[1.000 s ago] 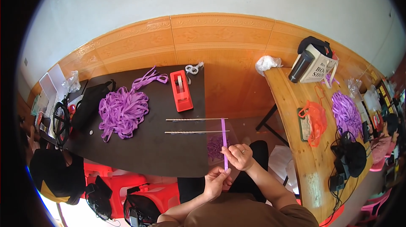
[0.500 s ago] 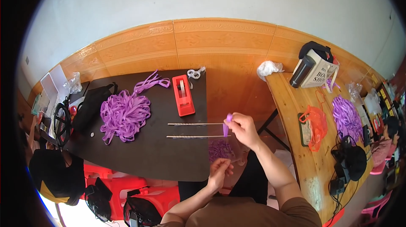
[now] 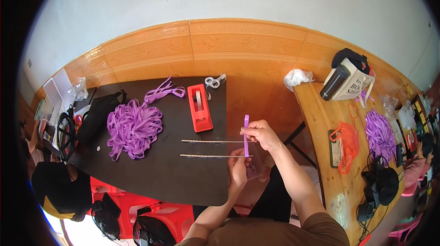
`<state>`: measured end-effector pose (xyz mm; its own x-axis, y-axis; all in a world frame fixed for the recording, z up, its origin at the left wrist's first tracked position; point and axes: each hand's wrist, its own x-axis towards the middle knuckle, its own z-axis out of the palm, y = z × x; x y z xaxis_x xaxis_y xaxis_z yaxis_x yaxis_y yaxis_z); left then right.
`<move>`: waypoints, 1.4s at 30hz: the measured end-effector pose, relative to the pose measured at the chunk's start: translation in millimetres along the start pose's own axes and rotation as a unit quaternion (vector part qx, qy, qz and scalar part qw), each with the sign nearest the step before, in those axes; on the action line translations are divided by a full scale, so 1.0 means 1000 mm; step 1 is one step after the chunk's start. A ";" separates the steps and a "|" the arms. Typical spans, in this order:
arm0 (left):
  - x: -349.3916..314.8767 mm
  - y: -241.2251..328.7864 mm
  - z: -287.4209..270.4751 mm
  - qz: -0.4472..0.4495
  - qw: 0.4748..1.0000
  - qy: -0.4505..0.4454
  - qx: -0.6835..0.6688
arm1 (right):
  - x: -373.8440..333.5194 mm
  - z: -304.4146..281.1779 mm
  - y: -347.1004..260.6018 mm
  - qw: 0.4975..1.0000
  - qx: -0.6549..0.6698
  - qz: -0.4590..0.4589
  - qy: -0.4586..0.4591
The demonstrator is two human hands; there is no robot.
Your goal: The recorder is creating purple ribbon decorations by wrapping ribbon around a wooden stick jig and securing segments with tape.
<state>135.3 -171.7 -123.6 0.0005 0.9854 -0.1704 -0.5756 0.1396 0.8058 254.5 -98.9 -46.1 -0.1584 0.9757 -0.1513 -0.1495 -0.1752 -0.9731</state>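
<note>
Right fingers point(image 3: 250, 131) pinch purple ribbon point(image 3: 246, 121); left fingers point(image 3: 239, 153) bend close by.

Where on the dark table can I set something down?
Two bare patches on the dark table: between the purple ribbon pile and the red tape dispenser, and from the nearer rod down to the near edge. Crowded: right ends of both rods, with the right hand, left hand and purple strip, and the left end, around the black bag.

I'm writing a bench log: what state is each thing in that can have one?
Right hand: pinching purple strip
Purple strip: straight
Left hand: at lower rod, grip unclear
Two rods: roughly parallel, overhanging dark table
Purple ribbon heap: loose, tangled
Tape dispenser: roll inside
Red bag: crumpled
</note>
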 end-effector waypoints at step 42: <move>-0.003 0.001 -0.014 -0.049 0.996 -0.050 -0.055 | -0.097 0.035 0.104 0.985 0.044 -0.121 0.114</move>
<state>123.8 -175.8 -130.3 0.1402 0.9730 -0.1833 -0.6550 0.2299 0.7198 220.4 -216.2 -126.3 0.1135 0.9928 0.0391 -0.2418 0.0658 -0.9681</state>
